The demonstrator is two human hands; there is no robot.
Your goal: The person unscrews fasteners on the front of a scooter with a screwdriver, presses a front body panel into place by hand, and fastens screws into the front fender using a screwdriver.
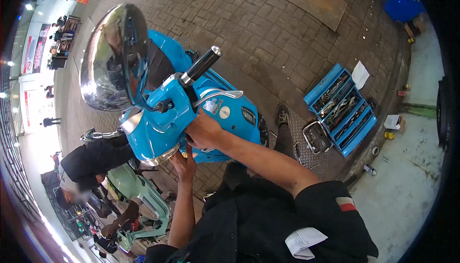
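A blue scooter stands in front of me, its front end turned to the left of the view. Below the brake lever, my right hand is closed against the handlebar cover, its fingertips mostly hidden. My left hand reaches up from below beside the chrome headlight rim. Its fingers are bent under the cover, close to the right hand; what they grip is hidden. Above both hands are the black handlebar grip and a large chrome mirror.
A blue toolbox with tools lies open at the right, beside a metal-framed tray. A green scooter stands at lower left, with a person in black bending near it. A spray can lies by the wall.
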